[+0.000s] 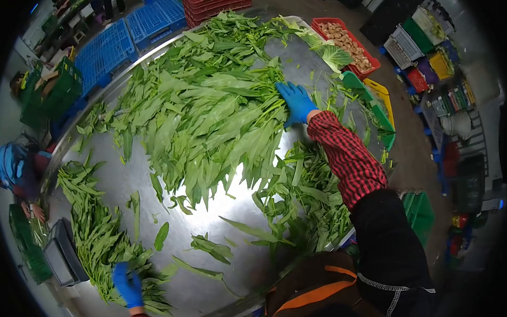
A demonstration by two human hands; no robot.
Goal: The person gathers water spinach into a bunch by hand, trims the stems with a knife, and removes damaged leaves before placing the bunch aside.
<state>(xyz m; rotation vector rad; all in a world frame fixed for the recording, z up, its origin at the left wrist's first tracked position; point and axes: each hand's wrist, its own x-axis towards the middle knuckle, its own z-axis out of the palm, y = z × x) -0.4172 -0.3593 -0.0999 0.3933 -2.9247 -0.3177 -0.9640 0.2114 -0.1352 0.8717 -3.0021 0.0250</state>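
Note:
A large heap of leafy greens that look like water spinach covers the middle of the steel table, stems pointing right. My right hand, in a blue glove, lies against the stem ends with fingers stretched and thumb apart. At the lower left, my left hand, also blue-gloved, rests on a long narrower pile of the same greens. Its fingers look extended, though their tips are partly lost among the leaves. More greens lie below my right forearm, and loose leaves are scattered near me.
A dark flat-topped device like a scale stands left of the narrow pile. Another person is at the left edge. A red crate of ginger-like roots, a green crate, blue pallets and stacked red crates surround the table.

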